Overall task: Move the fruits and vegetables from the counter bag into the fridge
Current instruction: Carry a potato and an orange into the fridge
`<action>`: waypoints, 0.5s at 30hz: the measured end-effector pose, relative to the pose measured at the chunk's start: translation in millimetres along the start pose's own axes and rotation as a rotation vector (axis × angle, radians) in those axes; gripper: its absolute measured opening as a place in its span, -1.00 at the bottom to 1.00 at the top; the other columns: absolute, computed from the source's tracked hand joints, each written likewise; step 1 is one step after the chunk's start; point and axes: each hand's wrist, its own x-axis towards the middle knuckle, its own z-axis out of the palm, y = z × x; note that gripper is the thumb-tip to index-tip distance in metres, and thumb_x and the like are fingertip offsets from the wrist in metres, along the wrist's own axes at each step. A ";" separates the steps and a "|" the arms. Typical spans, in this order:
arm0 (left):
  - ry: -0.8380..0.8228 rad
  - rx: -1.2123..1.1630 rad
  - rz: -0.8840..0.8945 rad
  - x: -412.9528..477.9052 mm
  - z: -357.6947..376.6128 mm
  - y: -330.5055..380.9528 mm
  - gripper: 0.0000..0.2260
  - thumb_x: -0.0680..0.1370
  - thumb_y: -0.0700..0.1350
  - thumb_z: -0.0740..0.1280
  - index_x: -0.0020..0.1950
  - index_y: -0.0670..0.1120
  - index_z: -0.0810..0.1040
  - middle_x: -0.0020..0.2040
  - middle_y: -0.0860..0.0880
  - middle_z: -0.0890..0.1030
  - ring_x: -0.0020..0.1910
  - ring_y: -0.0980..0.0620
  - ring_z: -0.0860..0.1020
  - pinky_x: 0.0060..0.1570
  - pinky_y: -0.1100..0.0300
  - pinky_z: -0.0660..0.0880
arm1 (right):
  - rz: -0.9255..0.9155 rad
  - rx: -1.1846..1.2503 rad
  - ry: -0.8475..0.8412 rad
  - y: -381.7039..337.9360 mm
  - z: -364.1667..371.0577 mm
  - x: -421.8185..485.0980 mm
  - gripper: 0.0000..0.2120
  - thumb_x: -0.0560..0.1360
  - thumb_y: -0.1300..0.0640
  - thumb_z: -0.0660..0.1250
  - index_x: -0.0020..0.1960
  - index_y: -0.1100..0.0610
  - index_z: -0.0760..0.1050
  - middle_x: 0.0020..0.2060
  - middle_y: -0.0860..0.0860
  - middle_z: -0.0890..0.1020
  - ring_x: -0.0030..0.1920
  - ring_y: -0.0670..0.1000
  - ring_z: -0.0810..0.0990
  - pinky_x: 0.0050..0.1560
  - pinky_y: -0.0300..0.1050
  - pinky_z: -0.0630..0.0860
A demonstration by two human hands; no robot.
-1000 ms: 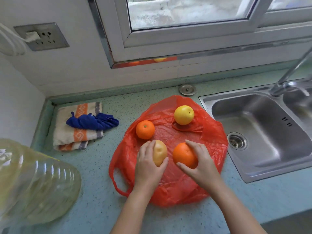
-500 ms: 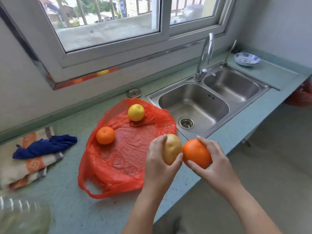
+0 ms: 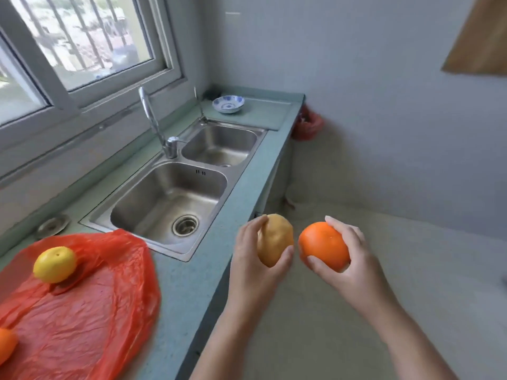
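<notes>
The left hand (image 3: 253,266) is wrapped around a tan, egg-shaped potato with a dull, matte skin (image 3: 275,239), its fingers (image 3: 253,229) curled over the far side and the thumb pressed under the near end. The right hand (image 3: 348,266) grips a round, bright orange fruit with a smooth, faintly glossy peel (image 3: 323,246), fingers closed behind it and the thumb across the lower front. The two items are held side by side, just apart, out past the front edge of the speckled blue-green stone table (image 3: 192,283) and above the pale floor (image 3: 411,270). Back on the table, a crinkled red plastic bag (image 3: 90,305) lies spread flat to the left. On it rests a round yellow citrus fruit with a small stem dimple (image 3: 54,264), near the bag's far edge, and a smaller orange fruit cut off by the left border of the view (image 3: 6,344), well apart from the yellow one. Beside the bag, a stainless steel double sink (image 3: 170,198) is set into the table, with a chrome tap (image 3: 153,124) behind it and a blue-patterned white bowl (image 3: 228,104) at the far end.
</notes>
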 end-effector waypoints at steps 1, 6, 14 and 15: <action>-0.033 -0.011 0.015 3.1 16.7 6.7 -0.52 0.33 0.00 0.45 0.13 0.30 0.32 0.13 0.29 0.41 0.15 0.33 0.39 0.11 0.44 0.33 | 0.010 -0.004 0.039 10.1 -15.1 0.9 -0.34 0.32 0.10 0.50 0.27 -0.22 0.25 0.11 -0.31 0.32 0.09 -0.20 0.39 -0.02 -0.40 0.33; -0.180 -0.089 0.050 17.2 110.6 51.0 -0.53 0.37 -0.06 0.47 0.12 0.30 0.33 0.12 0.26 0.43 0.12 0.40 0.37 0.00 0.56 0.33 | 0.061 0.023 0.226 59.1 -100.2 7.5 -0.36 0.27 -0.01 0.49 0.26 -0.20 0.27 0.11 -0.28 0.36 0.09 -0.45 0.33 -0.05 -0.61 0.28; -0.373 -0.134 0.166 33.3 288.5 133.8 -0.53 0.37 -0.03 0.46 0.18 0.24 0.35 0.14 0.23 0.45 0.10 0.38 0.38 0.04 0.40 0.39 | 0.101 -0.122 0.435 148.1 -260.0 11.6 -0.35 0.25 -0.06 0.42 0.30 -0.11 0.30 0.11 -0.12 0.40 0.09 -0.45 0.32 -0.01 -0.61 0.24; -0.404 -0.144 0.182 32.1 308.3 143.1 -0.53 0.37 -0.03 0.46 0.16 0.28 0.34 0.14 0.24 0.45 0.09 0.39 0.38 0.01 0.44 0.38 | 0.118 -0.119 0.461 157.3 -278.4 9.7 -0.35 0.26 -0.06 0.43 0.30 -0.12 0.30 0.12 -0.14 0.40 0.10 -0.46 0.31 -0.01 -0.61 0.25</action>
